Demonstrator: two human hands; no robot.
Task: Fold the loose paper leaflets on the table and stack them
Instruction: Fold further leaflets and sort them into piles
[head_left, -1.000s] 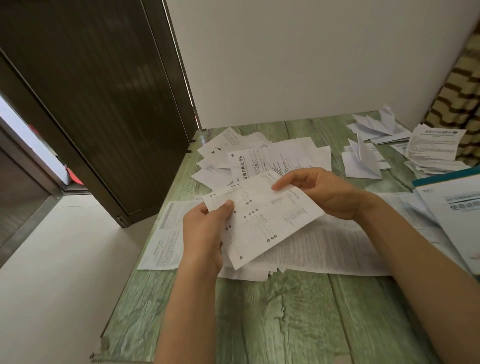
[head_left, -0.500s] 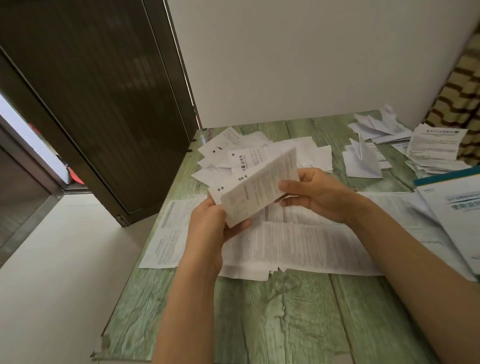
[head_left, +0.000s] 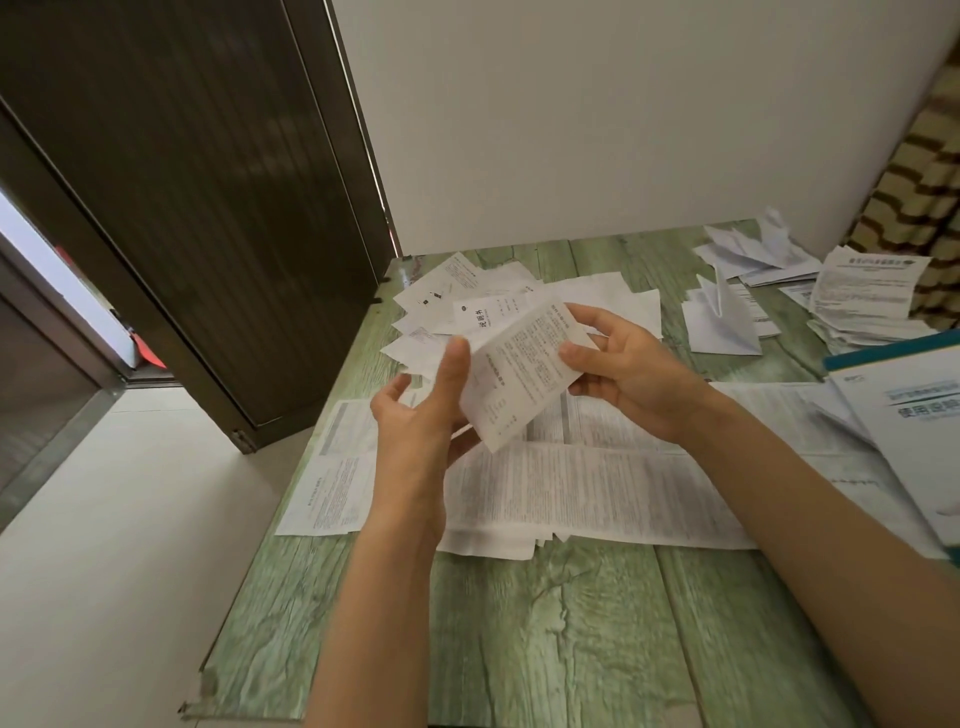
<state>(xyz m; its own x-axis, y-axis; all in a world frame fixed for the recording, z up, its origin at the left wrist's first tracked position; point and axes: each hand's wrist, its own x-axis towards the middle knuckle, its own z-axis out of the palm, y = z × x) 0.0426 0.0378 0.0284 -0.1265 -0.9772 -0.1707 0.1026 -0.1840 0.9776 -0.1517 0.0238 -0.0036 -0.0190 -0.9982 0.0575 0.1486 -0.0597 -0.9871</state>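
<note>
Printed leaflet (head_left: 519, 379) at mid-frame, doubled over and held in the air, tilted, clear of the green wood-grain table (head_left: 545, 639). Pinched at its left edge by the left hand (head_left: 421, 421), thumb on the front, fingers behind. Gripped at its right edge by the right hand (head_left: 628, 379), thumb at the top corner, fingers curled onto the printed face. By the look of it, mid-fold, with the crease probably not yet sharpened.

To do it well: line up the two free edges first and hold them matched with the right hand. Then run the left thumb along the fold from one end to the other. Press lightly at first; thin paper, likely to skew or wrinkle if forced. Better finished flat on a bare patch of table than in the air.

Just below the hands, long unfolded sheets (head_left: 597, 493), spread flat and overlapping. Behind, toward upper centre, a loose heap of small leaflets (head_left: 447, 296). At upper right, folded leaflets (head_left: 722, 327), one standing like a tent. Beyond them, a stack of papers (head_left: 862, 296), probably the place to set this one. At the right edge, a teal-edged booklet (head_left: 904, 415). Dark door (head_left: 182, 208) at upper left, striped curtain (head_left: 924, 197) at upper right.
</note>
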